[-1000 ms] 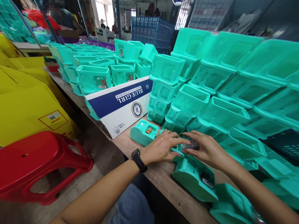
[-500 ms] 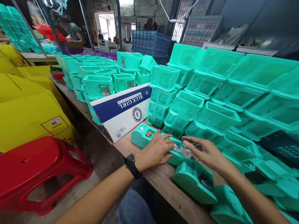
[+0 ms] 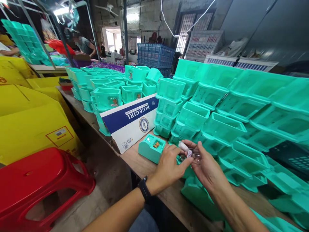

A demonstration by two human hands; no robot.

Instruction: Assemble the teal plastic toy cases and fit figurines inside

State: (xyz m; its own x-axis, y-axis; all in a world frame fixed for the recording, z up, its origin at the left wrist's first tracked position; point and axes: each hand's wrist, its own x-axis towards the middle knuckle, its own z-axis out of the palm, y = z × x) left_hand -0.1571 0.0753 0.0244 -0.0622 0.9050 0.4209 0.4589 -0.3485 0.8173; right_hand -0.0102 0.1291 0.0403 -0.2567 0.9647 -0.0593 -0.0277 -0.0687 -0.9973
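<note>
My right hand [image 3: 205, 164] holds small clear plastic pieces [image 3: 196, 155] with curved, shiny surfaces. A little white and pink label [image 3: 189, 153] shows on them. My left hand [image 3: 170, 162], wearing a black watch on the wrist, closes on the same pieces from the other side, thumb against the label. Between the hands pokes a white tip [image 3: 183, 146] that I cannot make out. Left of them, a green plastic case [image 3: 149, 151] with a small orange-brown figure [image 3: 156, 144] on top lies on the table. Another green case [image 3: 200, 196] sits under my right wrist.
Stacked green bins [image 3: 222, 125] line the table's right side, with more green bins [image 3: 106, 96] at the back left. A white and blue carton panel [image 3: 130, 124] leans in between. A red stool [image 3: 36, 180] and yellow bags [image 3: 31, 119] stand left. A person [image 3: 85, 45] works far off.
My left hand has left the row of green cases and come rightward to meet my right hand. The labelled clear pieces are now lifted between both hands. The view has tilted slightly upward.
</note>
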